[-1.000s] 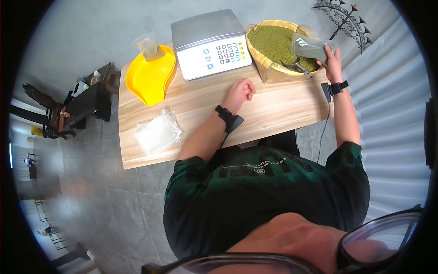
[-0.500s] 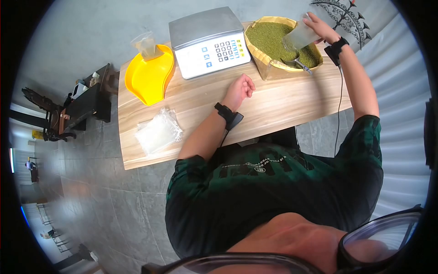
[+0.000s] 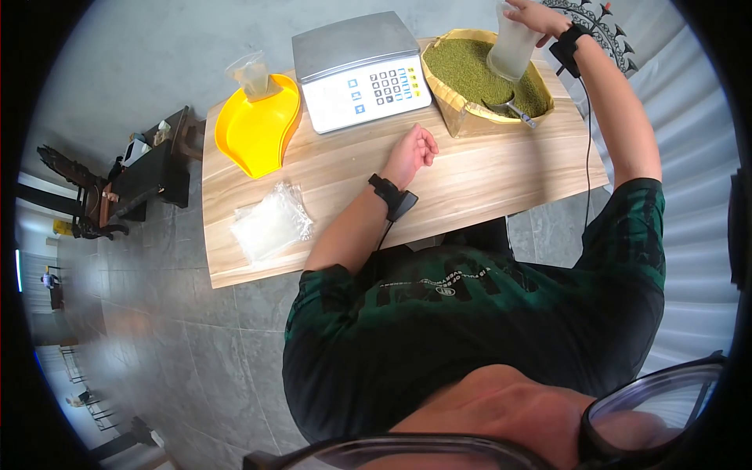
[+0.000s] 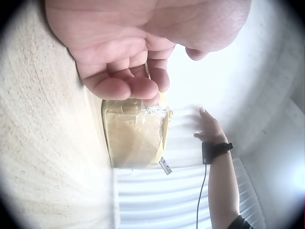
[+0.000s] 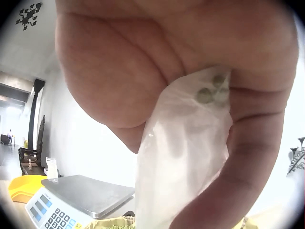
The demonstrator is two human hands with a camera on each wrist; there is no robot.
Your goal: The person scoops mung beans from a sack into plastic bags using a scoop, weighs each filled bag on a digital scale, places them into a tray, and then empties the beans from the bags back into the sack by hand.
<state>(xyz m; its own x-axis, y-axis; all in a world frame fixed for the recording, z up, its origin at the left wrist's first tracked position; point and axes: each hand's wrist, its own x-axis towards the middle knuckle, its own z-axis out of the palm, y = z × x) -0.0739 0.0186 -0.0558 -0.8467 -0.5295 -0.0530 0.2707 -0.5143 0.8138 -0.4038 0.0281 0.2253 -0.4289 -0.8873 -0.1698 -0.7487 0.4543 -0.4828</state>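
Note:
My right hand (image 3: 540, 17) grips a clear plastic bag (image 3: 513, 48) by its upper end, above the far right side of an open sack (image 3: 464, 121). The bag hangs with its wider end down at the green beans (image 3: 458, 69) filling the sack. In the right wrist view, two small round beans (image 5: 205, 95) show in the bag's upper corner, between thumb and fingers. A metal scoop (image 3: 513, 110) lies in the beans, handle over the near rim. My left hand (image 3: 411, 158) rests on the table with loosely curled fingers, holding nothing.
Left of the sack stands a digital scale (image 3: 360, 86) with a grey platform. A yellow scoop-shaped tray (image 3: 254, 141) holds a small filled bag (image 3: 252, 78) upright at its back. Several flat clear bags (image 3: 270, 225) lie on the wooden table's (image 3: 337, 180) near left part.
My right hand has moved up and away to the sack's far side, tipping the bag from nearly level to hanging upright over the beans. My left hand has stayed put.

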